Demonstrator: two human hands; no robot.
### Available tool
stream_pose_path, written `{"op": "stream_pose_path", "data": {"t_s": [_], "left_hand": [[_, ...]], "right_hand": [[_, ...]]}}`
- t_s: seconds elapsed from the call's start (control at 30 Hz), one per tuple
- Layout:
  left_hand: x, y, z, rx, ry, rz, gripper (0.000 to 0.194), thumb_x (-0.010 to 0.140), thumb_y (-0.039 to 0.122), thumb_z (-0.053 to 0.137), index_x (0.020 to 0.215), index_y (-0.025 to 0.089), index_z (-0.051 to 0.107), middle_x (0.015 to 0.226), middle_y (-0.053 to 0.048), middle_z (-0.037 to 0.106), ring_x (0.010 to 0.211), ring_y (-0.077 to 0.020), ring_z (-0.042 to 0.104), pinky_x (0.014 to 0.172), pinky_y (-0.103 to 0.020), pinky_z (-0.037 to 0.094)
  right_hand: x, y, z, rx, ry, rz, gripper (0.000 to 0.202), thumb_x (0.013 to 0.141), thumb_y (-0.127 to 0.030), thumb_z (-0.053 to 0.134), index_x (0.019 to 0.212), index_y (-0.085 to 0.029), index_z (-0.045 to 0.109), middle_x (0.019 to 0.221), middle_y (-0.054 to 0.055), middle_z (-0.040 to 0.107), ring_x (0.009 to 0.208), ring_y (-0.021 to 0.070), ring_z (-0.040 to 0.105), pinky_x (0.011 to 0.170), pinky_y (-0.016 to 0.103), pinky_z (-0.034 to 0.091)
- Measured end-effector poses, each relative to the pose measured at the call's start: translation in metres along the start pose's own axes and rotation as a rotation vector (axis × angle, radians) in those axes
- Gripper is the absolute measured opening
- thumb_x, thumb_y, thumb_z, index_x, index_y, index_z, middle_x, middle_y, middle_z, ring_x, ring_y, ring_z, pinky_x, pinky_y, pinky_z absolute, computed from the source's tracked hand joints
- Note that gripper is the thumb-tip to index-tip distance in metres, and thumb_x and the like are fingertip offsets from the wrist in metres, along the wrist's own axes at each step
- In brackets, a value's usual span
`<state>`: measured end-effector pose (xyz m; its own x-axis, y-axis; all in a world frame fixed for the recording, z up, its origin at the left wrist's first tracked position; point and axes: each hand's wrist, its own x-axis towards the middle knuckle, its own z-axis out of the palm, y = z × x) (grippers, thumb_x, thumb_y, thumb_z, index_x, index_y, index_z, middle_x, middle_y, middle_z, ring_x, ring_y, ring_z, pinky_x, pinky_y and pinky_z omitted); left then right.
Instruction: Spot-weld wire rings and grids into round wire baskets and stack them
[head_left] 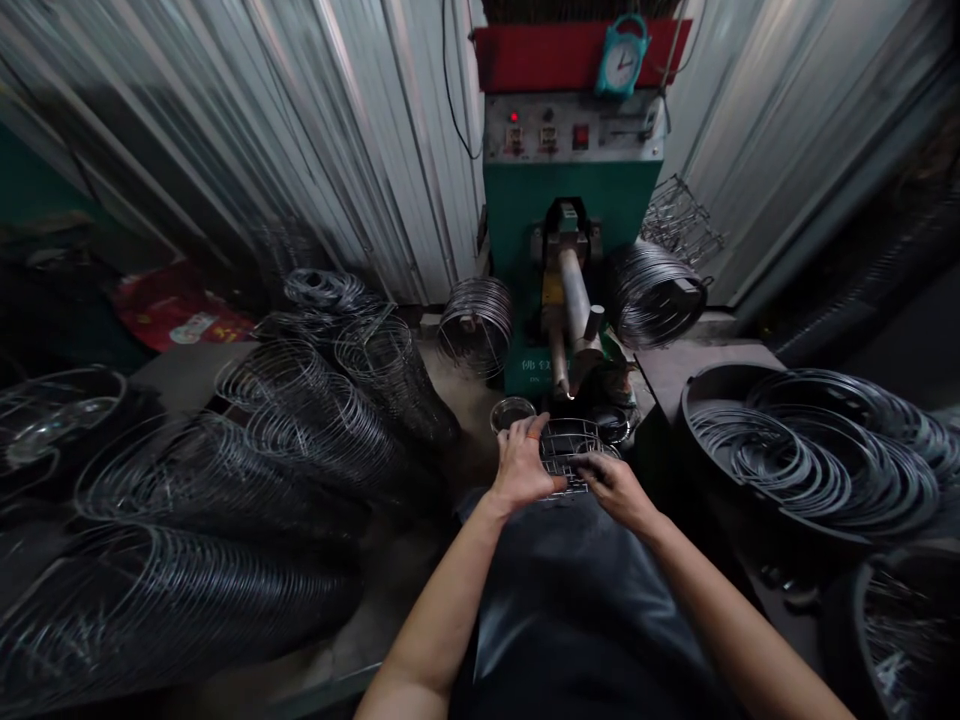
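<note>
A small round wire basket (568, 437) is held low in front of the welding machine (574, 300), over the dark apron on my lap. My left hand (523, 462) grips its left side, thumb below and fingers at the upper rim, with an orange band round one finger. On the near right side, my right hand (611, 485) is closed in a pinch at the wires. Whether a separate piece of wire is between those fingertips cannot be made out. Just beyond the basket, a bright spot shows at the machine's lower electrode tip (570, 394).
Stacks of wire rings (315, 410) stand on the left. At right, a black tub (694, 400) holds wire rings, and another tub (862, 620) holds short wire pieces. Wire ring bundles hang either side of the machine. A blue clock (624, 62) is above the control panel (574, 130).
</note>
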<state>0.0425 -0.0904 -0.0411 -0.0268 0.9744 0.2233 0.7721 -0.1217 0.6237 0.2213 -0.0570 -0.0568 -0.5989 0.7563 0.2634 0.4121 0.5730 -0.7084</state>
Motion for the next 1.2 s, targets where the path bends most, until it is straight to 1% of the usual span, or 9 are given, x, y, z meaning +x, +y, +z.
{"op": "stream_pose_path", "data": {"t_s": [0.07,0.13,0.3,0.4,0.57,0.7,0.8,1.0,1.2], "left_hand": [[0.002,-0.002,-0.001,-0.02,0.0,-0.002,0.093,0.047,0.03,0.074,0.129,0.021,0.032,0.128,-0.01,0.041,0.119,-0.0262,0.036,0.1,-0.042,0.025],[0.006,-0.003,-0.001,-0.025,0.002,-0.002,0.093,0.046,0.03,0.074,0.128,0.02,0.033,0.128,-0.01,0.042,0.119,-0.0258,0.037,0.1,-0.041,0.026],[0.016,-0.006,0.003,-0.023,-0.027,-0.008,0.093,0.045,0.031,0.075,0.127,0.021,0.034,0.127,-0.01,0.043,0.119,-0.0254,0.037,0.1,-0.04,0.027],[0.023,-0.009,0.006,-0.035,-0.038,-0.013,0.093,0.044,0.03,0.076,0.127,0.022,0.034,0.127,-0.009,0.043,0.119,-0.0254,0.038,0.1,-0.041,0.027],[0.036,-0.014,0.007,-0.069,-0.041,0.007,0.091,0.044,0.027,0.076,0.126,0.022,0.035,0.125,-0.008,0.043,0.118,-0.0257,0.038,0.1,-0.041,0.028],[0.047,-0.017,0.005,-0.081,-0.092,0.004,0.089,0.045,0.029,0.076,0.125,0.022,0.037,0.124,-0.008,0.044,0.117,-0.0269,0.038,0.1,-0.042,0.029],[0.048,-0.017,0.004,-0.076,-0.12,-0.015,0.087,0.046,0.03,0.075,0.124,0.023,0.038,0.124,-0.008,0.045,0.117,-0.027,0.039,0.099,-0.042,0.03],[0.044,-0.012,0.001,-0.072,-0.091,-0.011,0.09,0.046,0.028,0.076,0.126,0.025,0.036,0.127,-0.007,0.043,0.119,-0.027,0.038,0.1,-0.041,0.029],[0.068,-0.015,0.0,-0.066,-0.077,-0.018,0.088,0.047,0.032,0.076,0.126,0.021,0.038,0.121,-0.008,0.046,0.114,-0.0265,0.042,0.097,-0.04,0.033]], "right_hand": [[0.001,0.002,-0.006,-0.002,-0.075,-0.045,0.022,0.084,-0.023,0.046,0.101,-0.021,0.06,0.098,0.007,0.064,0.092,0.0178,0.06,0.08,0.03,0.047],[0.004,0.004,-0.011,-0.021,-0.116,-0.082,0.026,0.082,-0.024,0.051,0.107,-0.021,0.058,0.103,0.007,0.063,0.095,0.0186,0.059,0.082,0.032,0.047],[0.012,0.011,-0.012,-0.047,-0.137,-0.128,0.024,0.083,-0.019,0.049,0.104,-0.02,0.06,0.095,0.007,0.064,0.087,0.0174,0.061,0.075,0.03,0.049],[0.016,0.015,-0.011,-0.065,-0.121,-0.139,0.021,0.084,-0.018,0.049,0.1,-0.02,0.061,0.091,0.006,0.065,0.084,0.0167,0.061,0.072,0.028,0.049],[0.023,0.021,-0.012,-0.102,-0.071,-0.154,0.021,0.084,-0.016,0.046,0.097,-0.02,0.062,0.091,0.007,0.064,0.085,0.0167,0.061,0.073,0.028,0.049],[0.032,0.021,-0.014,-0.131,-0.11,-0.129,0.022,0.082,-0.014,0.048,0.097,-0.02,0.063,0.09,0.006,0.064,0.083,0.0168,0.062,0.072,0.028,0.049],[0.034,0.018,-0.015,-0.14,-0.122,-0.116,0.024,0.081,-0.012,0.048,0.096,-0.021,0.064,0.089,0.006,0.064,0.082,0.017,0.062,0.071,0.028,0.049],[0.031,0.013,-0.018,-0.148,-0.111,-0.121,0.024,0.082,-0.013,0.047,0.096,-0.021,0.064,0.091,0.006,0.065,0.082,0.0166,0.062,0.071,0.027,0.049],[0.054,0.017,-0.027,-0.179,-0.072,-0.13,0.022,0.078,-0.01,0.049,0.091,-0.019,0.065,0.09,0.006,0.066,0.083,0.0169,0.062,0.072,0.028,0.049]]}}
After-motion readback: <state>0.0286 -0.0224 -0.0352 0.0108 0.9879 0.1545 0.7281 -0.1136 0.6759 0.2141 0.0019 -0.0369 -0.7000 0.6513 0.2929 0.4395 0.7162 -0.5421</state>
